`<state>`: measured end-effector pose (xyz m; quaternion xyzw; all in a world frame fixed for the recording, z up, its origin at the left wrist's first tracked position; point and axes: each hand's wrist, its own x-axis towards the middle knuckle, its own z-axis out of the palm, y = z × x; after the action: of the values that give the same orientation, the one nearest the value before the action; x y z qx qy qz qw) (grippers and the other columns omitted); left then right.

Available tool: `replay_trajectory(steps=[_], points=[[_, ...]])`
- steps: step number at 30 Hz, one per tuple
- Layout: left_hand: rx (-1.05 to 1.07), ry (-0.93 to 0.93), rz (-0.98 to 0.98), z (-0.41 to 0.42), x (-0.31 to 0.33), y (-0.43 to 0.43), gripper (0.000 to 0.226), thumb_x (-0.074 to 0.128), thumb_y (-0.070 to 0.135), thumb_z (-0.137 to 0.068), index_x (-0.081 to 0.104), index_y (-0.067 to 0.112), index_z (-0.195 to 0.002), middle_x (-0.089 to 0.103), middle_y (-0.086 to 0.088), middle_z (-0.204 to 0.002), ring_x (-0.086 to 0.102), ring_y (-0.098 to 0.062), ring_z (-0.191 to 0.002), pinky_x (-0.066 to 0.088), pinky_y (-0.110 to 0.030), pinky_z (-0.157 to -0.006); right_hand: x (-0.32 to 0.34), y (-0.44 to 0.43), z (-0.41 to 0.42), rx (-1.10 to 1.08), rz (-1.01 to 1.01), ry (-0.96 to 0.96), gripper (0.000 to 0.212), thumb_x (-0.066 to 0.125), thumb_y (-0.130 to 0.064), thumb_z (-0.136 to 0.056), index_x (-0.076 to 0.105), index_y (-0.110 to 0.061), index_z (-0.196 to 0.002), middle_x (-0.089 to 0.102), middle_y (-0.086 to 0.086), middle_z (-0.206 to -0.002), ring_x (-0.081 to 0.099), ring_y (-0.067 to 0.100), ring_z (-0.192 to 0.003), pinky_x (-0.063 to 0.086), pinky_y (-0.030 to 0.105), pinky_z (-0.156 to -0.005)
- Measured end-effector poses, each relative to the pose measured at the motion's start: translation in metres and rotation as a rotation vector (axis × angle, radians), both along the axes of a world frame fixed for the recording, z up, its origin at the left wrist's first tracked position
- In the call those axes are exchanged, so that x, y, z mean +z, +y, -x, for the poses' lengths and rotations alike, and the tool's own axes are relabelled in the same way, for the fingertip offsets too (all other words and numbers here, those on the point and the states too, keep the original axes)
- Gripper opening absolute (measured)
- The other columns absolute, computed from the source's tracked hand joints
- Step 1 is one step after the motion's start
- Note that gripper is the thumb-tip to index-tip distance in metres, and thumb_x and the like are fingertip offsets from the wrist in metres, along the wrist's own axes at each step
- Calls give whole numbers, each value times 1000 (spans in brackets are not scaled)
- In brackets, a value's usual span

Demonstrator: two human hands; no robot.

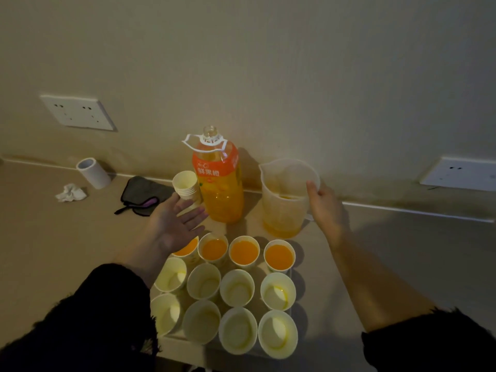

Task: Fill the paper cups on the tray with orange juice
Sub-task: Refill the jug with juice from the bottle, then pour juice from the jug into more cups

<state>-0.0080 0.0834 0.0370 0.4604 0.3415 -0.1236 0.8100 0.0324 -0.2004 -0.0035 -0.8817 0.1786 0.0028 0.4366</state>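
While the counter [53,237] is being looked down on, a white roll [92,171] and a crumpled tissue [71,193] are being seen far to the left of the left hand [174,226], with a dark cloth [145,191] lying between them and that hand. The left hand is being held palm up, fingers straight and apart, with nothing being grasped. Just beyond its fingertips a stack of paper cups [186,185] is being kept just beside an uncapped orange juice bottle [220,189], between the two hands. Below and between the hands, twelve paper cups [204,281] are being carried in three rows on a white tray [188,346]. The four in the row nearest the hands are being shown filled with orange juice [244,252], the left-most partly hidden under the left palm, while the eight nearer the person are being shown unfilled. Immediately left of the right hand [326,208], a translucent jug [281,194] is being gripped at its rim, the thumb hooked over the edge and the other fingers mostly hidden behind it. Only a shallow pool of juice is being held in its bottom.
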Motion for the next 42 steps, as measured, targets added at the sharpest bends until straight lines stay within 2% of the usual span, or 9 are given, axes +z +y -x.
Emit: replay_trajectory(steps=[3, 9, 13, 19, 22, 29, 33, 37, 42], points=[[21, 21, 12, 5, -3, 1, 50, 32, 42, -101, 41, 10, -138, 49, -19, -136, 49, -31, -124, 37, -45, -97, -2, -1, 2, -4, -29, -20, 53, 29, -51, -100, 49, -17, -136, 57, 13, -131, 51, 33, -121, 37, 33, -93], [43, 27, 42, 11, -12, 3, 52, 33, 42, -101, 39, 9, -140, 48, -20, -138, 48, -33, -126, 39, -44, -86, -10, -1, 4, -154, -421, -71, 46, 44, -42, -98, 52, -15, -135, 60, 10, -126, 57, 23, -113, 38, 21, -77], [34, 21, 32, 14, -10, 5, 51, 33, 42, -101, 40, 9, -139, 49, -19, -136, 49, -32, -124, 39, -43, -89, -9, 5, -1, -275, -458, -137, 37, 48, -31, -96, 63, -6, -120, 63, 13, -106, 57, 23, -92, 35, 19, -50], [17, -14, 13, 20, -10, 17, 49, 32, 42, -101, 43, 9, -135, 50, -20, -135, 53, -32, -116, 35, -44, -100, -7, 9, -12, -447, -466, -215, 39, 50, -32, -92, 66, -2, -112, 65, 12, -101, 59, 26, -94, 39, 20, -55], [23, -9, 4, 22, -11, 18, 49, 31, 42, -101, 43, 9, -136, 51, -19, -135, 52, -32, -116, 34, -44, -102, 2, 5, -15, -482, -411, -237, 40, 50, -34, -93, 67, 0, -106, 64, 13, -95, 54, 24, -85, 31, 23, -55], [-8, -15, 16, 26, -13, 21, 46, 32, 42, -101, 45, 9, -131, 52, -19, -132, 50, -33, -123, 33, -45, -105, 40, 6, -11, -394, -347, -371, 35, 58, -30, -86, 64, 3, -75, 51, 10, -68, 46, 21, -69, 27, 29, -56], [-58, -22, -19, 29, -17, 20, 44, 30, 42, -101, 48, 10, -127, 57, -17, -121, 52, -30, -114, 34, -43, -102, 64, 6, -5, -333, -280, -388, 52, 51, -44, -69, 58, 7, -65, 45, 11, -63, 42, 21, -62, 31, 36, -56], [-68, -1, -11, 33, -22, 24, 40, 32, 41, -101, 55, 10, -111, 58, -15, -116, 58, -28, -100, 34, -44, -102, 79, 12, 1, -127, -265, -422, 36, 53, -43, -66, 44, -12, -49, 37, 7, -56, 37, 18, -57, 28, 34, -55], [-59, 20, -32, 36, -21, 31, 37, 31, 38, -102, 56, 11, -97, 53, -15, -130, 48, -30, -126, 31, -42, -106, 90, 28, 2, 77, -250, -452, 39, 55, -52, -56, 43, -15, -48, 32, 6, -55, 32, 18, -54, 31, 48, -51]])
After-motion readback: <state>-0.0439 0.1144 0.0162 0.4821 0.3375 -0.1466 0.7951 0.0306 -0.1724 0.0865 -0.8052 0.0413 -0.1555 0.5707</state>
